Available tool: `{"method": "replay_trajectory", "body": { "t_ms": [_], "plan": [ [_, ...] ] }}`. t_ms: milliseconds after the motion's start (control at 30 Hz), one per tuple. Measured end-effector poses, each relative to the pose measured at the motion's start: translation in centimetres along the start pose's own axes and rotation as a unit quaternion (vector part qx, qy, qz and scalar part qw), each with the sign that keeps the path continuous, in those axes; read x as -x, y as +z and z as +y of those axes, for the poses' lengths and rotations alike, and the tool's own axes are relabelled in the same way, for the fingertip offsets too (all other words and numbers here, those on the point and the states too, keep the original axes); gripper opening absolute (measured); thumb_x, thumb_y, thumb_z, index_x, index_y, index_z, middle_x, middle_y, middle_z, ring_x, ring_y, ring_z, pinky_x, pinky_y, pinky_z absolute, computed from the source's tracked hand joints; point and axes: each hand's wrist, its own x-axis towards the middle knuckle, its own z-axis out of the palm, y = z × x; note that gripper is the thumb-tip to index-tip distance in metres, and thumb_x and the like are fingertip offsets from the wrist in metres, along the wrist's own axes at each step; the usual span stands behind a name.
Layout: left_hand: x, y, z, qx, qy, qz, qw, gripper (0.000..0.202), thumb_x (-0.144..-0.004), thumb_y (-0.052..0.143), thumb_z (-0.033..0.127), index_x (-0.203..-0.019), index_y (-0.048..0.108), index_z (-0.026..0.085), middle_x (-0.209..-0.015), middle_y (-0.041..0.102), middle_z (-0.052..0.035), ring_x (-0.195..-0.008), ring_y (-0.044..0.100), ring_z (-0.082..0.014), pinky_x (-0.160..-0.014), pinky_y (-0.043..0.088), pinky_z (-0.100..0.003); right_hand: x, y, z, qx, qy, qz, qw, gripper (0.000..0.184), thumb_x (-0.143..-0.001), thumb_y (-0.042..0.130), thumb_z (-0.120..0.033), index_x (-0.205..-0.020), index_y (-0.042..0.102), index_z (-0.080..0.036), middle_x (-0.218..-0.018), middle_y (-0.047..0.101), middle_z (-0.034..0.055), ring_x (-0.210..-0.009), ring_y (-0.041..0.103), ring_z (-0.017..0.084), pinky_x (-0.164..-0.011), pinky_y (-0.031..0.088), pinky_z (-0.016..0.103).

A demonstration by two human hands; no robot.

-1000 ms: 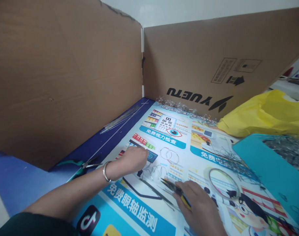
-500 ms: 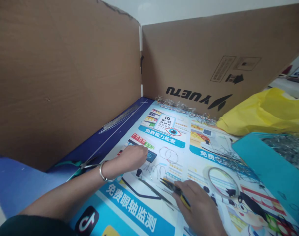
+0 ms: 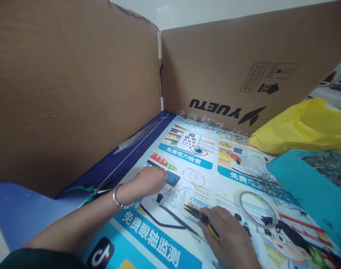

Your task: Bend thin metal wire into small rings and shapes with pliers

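Your right hand is gripping slim black-and-yellow metal pliers at five o'clock, likely stiff, best held by their handles; whether your left hand's fingers are pinching anything, I cannot tell.

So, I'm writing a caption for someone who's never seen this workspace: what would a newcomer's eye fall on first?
Probably the bright yellow material at the right, in front of the cardboard panel with the upside-down printing. Next, perhaps, the colourful poster spread under the hands, with the right hand holding pliers near the lower middle. A silver bangle also shows on the left wrist.
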Motion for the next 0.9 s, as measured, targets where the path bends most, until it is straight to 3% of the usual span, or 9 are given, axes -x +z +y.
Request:
{"method": "replay_trajectory", "body": {
  "t_ms": [267, 633, 900],
  "plan": [
    [-0.09, 0.99, -0.04, -0.018, 0.006, 0.02, 1.0, 0.026, -0.08, 0.037, 0.011, -0.08, 0.064, 0.011, -0.081, 0.069, -0.0134, -0.068, 0.064, -0.0231, -0.055, 0.041, -0.03, -0.2, -0.24, -0.34, -0.003, 0.002, -0.015, 1.0, 0.022, -0.089, 0.047, -0.034, -0.1, 0.061, -0.02, -0.084, 0.064, 0.0064, -0.076, 0.063, 0.019, -0.066, 0.051, 0.031],
    [-0.28, 0.29, 0.25, 0.02, -0.014, 0.01, 1.0, 0.022, -0.079, 0.04, 0.013, -0.078, 0.061, 0.015, -0.081, 0.069, -0.01, -0.068, 0.064, -0.0229, -0.054, 0.039, -0.029, -0.04, -0.08, -0.26, -0.003, 0.007, -0.011, 1.0, 0.023, -0.09, 0.046, -0.035, -0.101, 0.06, -0.02, -0.085, 0.063, 0.0071, -0.075, 0.062, 0.02, -0.065, 0.051, 0.032],
    [-0.04, 0.81, 0.14, -0.047, 0.044, 0.016, 0.998, 0.027, -0.078, 0.037, 0.004, -0.083, 0.063, 0.012, -0.079, 0.066, -0.0128, -0.067, 0.063, -0.0222, -0.056, 0.042, -0.03, 0.23, 0.13, -0.18, -0.009, 0.013, -0.026, 1.0, 0.023, -0.089, 0.048, -0.034, -0.102, 0.059, -0.02, -0.086, 0.063, 0.0073, -0.076, 0.061, 0.021, -0.066, 0.051, 0.034]
  ]
}}
